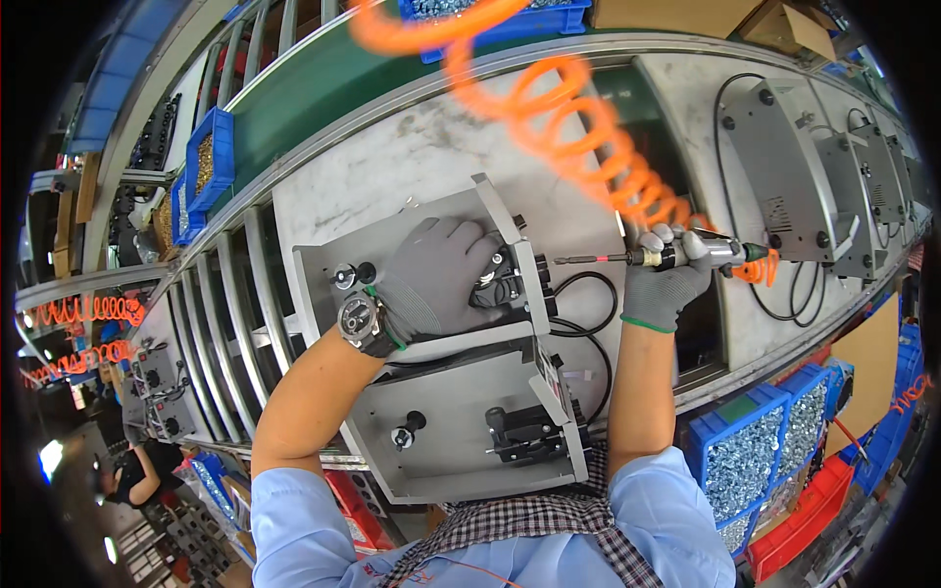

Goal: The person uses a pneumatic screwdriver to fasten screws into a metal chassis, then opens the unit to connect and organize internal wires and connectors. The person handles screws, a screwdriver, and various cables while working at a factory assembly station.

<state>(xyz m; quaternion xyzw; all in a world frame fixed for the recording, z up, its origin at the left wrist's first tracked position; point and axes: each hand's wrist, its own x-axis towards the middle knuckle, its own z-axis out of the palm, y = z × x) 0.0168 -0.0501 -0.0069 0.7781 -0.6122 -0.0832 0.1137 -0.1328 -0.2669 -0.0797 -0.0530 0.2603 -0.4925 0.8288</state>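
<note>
Bright, even light lay over the farther grey housing (368, 245), leaving soft shade inside it. To its left, steel rollers (226, 333) gleamed; farther left and nearer the wearer, a white light (51, 459) glared amid dimness. Beyond it, an orange coiled hose (578, 147) smeared. All around it, straight edges bowed toward a black rim.

Cam: head-mtd wide fisheye, L unit of side-by-side pr. Looks steeply down fr. wearer's head height; checked apron (529, 529) at lower edge, forearms (642, 412) entering fr. below. Orient. upright, pic L = wearer's L. Range: close to L hand (441, 274), R hand (676, 269) & open grey housings (451, 446), approx. mid-frame. Green belt (304, 93) farther off, toward upper edge; straight edges bow near rim, corners black.
</note>
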